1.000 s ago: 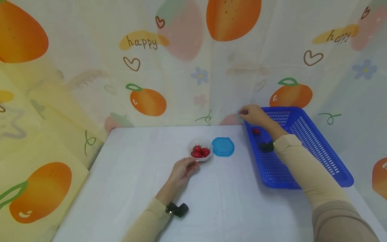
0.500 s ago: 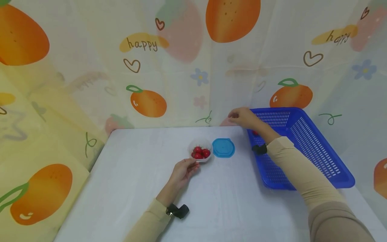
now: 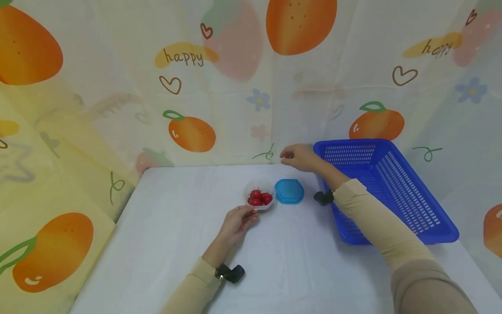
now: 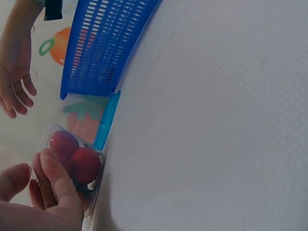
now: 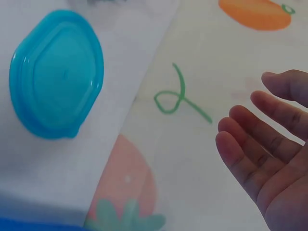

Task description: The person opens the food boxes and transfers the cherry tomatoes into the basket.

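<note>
A clear plastic container (image 3: 262,208) holding several cherry tomatoes (image 3: 256,202) stands on the table, with my left hand (image 3: 234,224) at its near side. The digits of that hand pinch the container's near edge; in the left wrist view its fingers partly cover the tomatoes (image 4: 85,164). A flat blue lid (image 3: 289,192) lies just right of the container. My right hand (image 3: 300,157) is in the air beyond the lid, left of the blue basket. Its fingers (image 5: 240,151) are loosely bent, and nothing is between them in the right wrist view.
A blue perforated plastic basket (image 3: 408,174) stands on the right side of the table, partly hidden by my right forearm. White cloth covers the table (image 3: 157,244). A fruit-printed curtain (image 3: 235,100) hangs at the back and sides.
My right hand has moved left from over the basket's far left corner to beyond the lid. The left hand, container and lid have stayed in place.
</note>
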The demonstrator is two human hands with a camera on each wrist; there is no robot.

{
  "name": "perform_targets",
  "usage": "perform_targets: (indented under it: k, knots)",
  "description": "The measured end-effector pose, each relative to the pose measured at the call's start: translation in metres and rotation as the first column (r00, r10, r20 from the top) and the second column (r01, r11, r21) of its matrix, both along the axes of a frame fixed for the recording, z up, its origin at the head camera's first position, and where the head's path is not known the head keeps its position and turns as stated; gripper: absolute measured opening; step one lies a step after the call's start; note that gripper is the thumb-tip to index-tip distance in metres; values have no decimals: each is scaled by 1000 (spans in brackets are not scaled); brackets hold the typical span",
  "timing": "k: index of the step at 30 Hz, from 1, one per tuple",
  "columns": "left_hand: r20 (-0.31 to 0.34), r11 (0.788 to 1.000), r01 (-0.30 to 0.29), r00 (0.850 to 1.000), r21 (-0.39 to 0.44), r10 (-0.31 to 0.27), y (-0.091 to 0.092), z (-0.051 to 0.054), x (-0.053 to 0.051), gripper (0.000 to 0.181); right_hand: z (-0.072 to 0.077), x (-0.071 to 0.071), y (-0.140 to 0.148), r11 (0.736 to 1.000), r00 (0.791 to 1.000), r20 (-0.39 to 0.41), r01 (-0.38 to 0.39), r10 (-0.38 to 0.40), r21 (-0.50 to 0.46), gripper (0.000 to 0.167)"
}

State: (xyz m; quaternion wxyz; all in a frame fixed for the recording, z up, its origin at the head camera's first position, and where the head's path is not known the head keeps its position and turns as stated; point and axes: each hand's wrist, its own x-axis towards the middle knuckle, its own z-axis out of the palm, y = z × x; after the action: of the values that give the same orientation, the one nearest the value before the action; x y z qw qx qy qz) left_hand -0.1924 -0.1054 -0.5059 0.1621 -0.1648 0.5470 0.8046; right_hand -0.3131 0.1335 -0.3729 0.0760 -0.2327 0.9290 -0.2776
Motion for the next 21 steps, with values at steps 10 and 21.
perform_targets:
  k: [10, 21]
  knots:
    - [-4, 1000, -5, 1000, 9, 5, 0, 1, -2, 27, -8, 3, -27, 997, 998, 14, -65, 65, 41, 27]
    - [8, 1000, -1, 1000, -9, 1, 0, -1, -1, 29, -20, 8, -62, 982, 985, 106, -151, 139, 115, 28]
